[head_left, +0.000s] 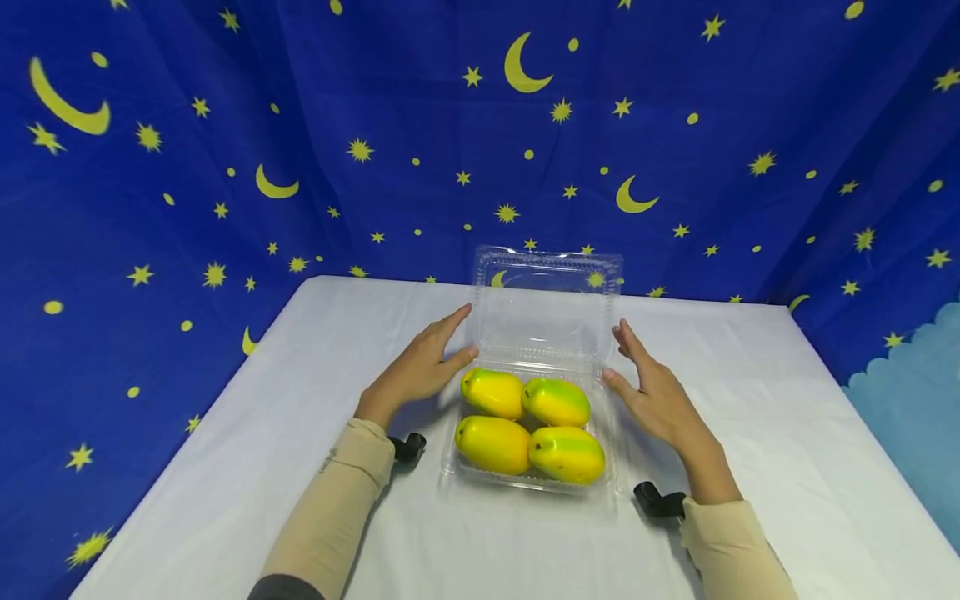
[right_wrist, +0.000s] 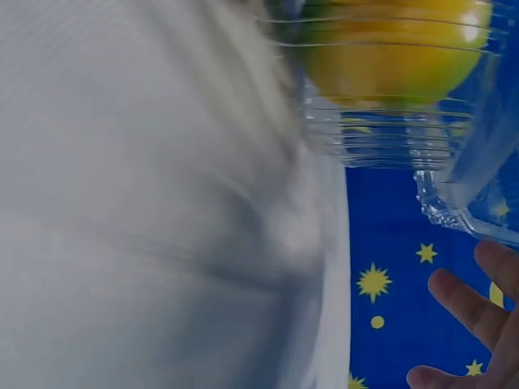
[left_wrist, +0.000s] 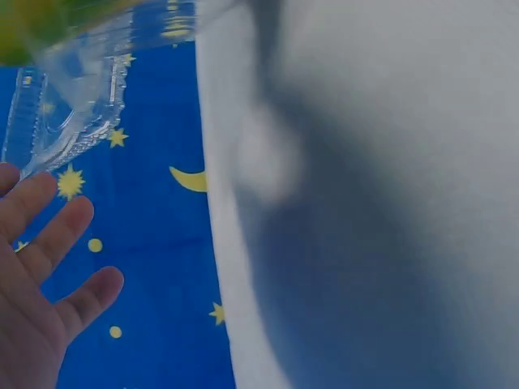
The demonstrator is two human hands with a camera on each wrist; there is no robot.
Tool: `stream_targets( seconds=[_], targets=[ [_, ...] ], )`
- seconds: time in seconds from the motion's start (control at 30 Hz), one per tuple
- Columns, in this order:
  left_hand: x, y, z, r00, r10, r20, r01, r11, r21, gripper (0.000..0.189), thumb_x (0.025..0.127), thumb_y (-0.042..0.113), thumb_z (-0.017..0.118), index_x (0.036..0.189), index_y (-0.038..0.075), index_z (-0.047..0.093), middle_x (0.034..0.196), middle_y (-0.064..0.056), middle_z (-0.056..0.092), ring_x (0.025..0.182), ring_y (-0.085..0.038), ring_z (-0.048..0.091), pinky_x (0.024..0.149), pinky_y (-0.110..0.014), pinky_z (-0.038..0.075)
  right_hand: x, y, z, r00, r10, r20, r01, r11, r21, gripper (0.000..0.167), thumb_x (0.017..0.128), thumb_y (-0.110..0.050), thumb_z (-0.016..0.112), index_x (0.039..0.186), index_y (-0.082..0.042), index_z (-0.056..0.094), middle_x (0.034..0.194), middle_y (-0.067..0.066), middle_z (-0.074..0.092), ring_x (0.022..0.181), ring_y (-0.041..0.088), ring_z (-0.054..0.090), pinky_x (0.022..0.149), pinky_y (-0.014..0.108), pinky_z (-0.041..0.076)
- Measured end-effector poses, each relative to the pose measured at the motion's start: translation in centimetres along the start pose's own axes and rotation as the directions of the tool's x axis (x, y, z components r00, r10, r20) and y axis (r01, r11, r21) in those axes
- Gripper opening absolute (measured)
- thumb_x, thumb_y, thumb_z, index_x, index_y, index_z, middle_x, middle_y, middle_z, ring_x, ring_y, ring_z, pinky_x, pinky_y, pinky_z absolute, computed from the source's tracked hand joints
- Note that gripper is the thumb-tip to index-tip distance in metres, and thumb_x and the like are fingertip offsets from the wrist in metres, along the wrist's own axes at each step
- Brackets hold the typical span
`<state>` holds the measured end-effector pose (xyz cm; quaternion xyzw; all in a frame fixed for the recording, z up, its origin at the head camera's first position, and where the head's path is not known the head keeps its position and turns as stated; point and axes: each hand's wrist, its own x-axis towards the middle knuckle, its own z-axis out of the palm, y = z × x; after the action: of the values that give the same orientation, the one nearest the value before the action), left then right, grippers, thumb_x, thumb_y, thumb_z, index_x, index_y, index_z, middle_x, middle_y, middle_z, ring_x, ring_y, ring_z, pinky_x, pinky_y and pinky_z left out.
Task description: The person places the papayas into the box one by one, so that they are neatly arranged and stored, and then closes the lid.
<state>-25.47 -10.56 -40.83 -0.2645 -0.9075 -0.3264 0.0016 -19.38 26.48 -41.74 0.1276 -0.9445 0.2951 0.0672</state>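
Several yellow-green mangoes (head_left: 492, 445) lie in two rows in the base of a clear plastic clamshell box (head_left: 525, 483). Its hinged lid (head_left: 543, 325) stands raised at the back, away from the fruit. On the left side, my left hand (head_left: 422, 367) has its fingers extended, fingertips close to the lid's left edge. My right hand (head_left: 651, 396) mirrors it at the lid's right edge, fingers straight and thumb towards the hinge. Neither palm holds anything. The right wrist view shows one mango (right_wrist: 397, 49) through the ribbed box wall.
A white cloth (head_left: 300, 400) covers the table under the box. Behind and to the left hangs a blue curtain (head_left: 420, 108) with yellow moons and stars. Black wrist-worn pieces, one of them the left camera mount (head_left: 408, 448), sit beneath each wrist.
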Motion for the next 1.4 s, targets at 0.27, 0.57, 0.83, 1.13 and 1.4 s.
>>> stream_targets(
  seconds=[0.27,0.57,0.83,1.13,1.4],
  targets=[
    [-0.6,1.3,-0.9,0.998,0.043,-0.052,-0.047,0.996,-0.074,0.076,0.102,0.059,0.043,0.163,0.025,0.012,0.167,0.003,0.024,0.150,-0.027,0.033,0.117,-0.052,0.036,-0.7,-0.7,-0.6,0.998,-0.029,-0.061,0.033,0.997,0.071,0.082,0.103,-0.040,0.053,0.162,-0.028,-0.002,0.166,0.007,0.026,0.142,0.042,0.042,0.109,0.071,0.032],
    [-1.5,3.4,-2.8,0.986,0.077,-0.145,-0.101,0.981,-0.164,0.071,0.103,0.050,0.048,0.161,0.034,0.010,0.163,0.012,0.031,0.148,-0.017,0.036,0.116,-0.055,0.035,-1.3,-2.3,-2.2,0.976,-0.101,-0.191,0.130,0.981,0.144,0.077,0.101,-0.028,0.060,0.162,-0.021,0.014,0.162,0.008,0.035,0.136,0.042,0.050,0.110,0.068,0.032],
    [-2.0,5.3,-4.5,0.956,0.150,-0.251,-0.195,0.967,-0.163,0.068,0.103,0.050,0.050,0.160,0.034,0.017,0.159,0.013,0.040,0.143,-0.015,0.041,0.119,-0.053,0.031,-1.5,-3.8,-3.7,0.944,-0.138,-0.300,0.188,0.972,0.143,0.070,0.097,-0.019,0.066,0.158,-0.023,0.031,0.158,0.001,0.043,0.130,0.034,0.057,0.118,0.045,0.034],
    [-2.5,5.7,-4.7,0.945,0.112,-0.308,-0.174,0.968,-0.183,0.062,0.102,0.049,0.052,0.157,0.033,0.030,0.150,0.006,0.052,0.138,-0.015,0.047,0.112,-0.050,0.038,-1.6,-4.8,-3.9,0.905,-0.159,-0.395,0.248,0.951,0.185,0.065,0.095,-0.011,0.068,0.154,-0.022,0.042,0.149,0.005,0.054,0.125,0.002,0.060,0.111,0.012,0.032],
    [-3.7,5.7,-4.4,0.932,0.060,-0.357,-0.156,0.956,-0.249,0.049,0.102,0.041,0.057,0.147,0.025,0.048,0.138,0.004,0.063,0.128,-0.016,0.056,0.109,-0.051,0.039,-2.8,-5.9,-4.1,0.905,-0.111,-0.410,0.221,0.947,0.232,0.052,0.096,-0.010,0.065,0.146,-0.017,0.053,0.141,0.009,0.062,0.117,-0.005,0.060,0.104,0.008,0.035]
  ],
)
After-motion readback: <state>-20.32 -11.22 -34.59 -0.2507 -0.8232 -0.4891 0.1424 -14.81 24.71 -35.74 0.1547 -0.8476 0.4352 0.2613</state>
